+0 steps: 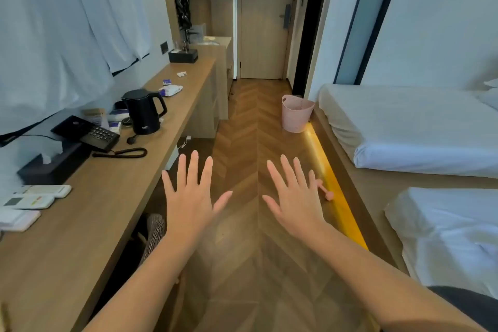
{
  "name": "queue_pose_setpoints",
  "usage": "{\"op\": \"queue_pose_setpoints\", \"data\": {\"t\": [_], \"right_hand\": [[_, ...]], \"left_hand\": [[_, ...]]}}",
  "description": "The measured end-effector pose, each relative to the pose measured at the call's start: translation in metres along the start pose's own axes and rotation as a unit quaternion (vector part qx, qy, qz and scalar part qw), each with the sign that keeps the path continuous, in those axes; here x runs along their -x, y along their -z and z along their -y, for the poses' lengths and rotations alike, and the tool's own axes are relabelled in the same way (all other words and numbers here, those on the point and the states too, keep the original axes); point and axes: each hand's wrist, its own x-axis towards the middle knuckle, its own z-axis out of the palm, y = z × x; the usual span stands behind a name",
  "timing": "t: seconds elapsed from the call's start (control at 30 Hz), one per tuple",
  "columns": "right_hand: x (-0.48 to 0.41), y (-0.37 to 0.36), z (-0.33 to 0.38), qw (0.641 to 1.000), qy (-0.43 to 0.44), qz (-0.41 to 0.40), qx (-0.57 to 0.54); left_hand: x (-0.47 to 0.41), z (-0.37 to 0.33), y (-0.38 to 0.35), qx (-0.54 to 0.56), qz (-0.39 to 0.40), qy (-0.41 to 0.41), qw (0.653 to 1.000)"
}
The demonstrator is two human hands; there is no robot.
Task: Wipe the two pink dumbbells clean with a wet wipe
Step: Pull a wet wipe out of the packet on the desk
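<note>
Head view. Left hand (188, 197) and right hand (293, 202) spread, fingers straight and released, gripping nothing. Small pink dumbbell (325, 191) on herringbone wooden floor (242, 264) at 4 o'clock, partly hidden behind right fingers. Second dumbbell not seen. Judged: task not yet begun. Next: fetch a wipe, probably from white soft packet (171, 90) on long wooden desk (80, 237), 10 o'clock.

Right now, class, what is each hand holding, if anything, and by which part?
Nothing. The left hand and right hand are both spread open, empty; a pink dumbbell lies on the floor beyond.
</note>
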Motion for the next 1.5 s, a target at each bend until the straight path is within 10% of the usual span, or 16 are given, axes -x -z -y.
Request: {"op": "queue_pose_setpoints", "data": {"t": [1.5], "right_hand": [[-0.661,-0.242,-0.045,0.993,0.093,0.067,-0.037]], "left_hand": [[-0.570,0.115,-0.327,-0.002,0.080,0.119,0.990]]}}
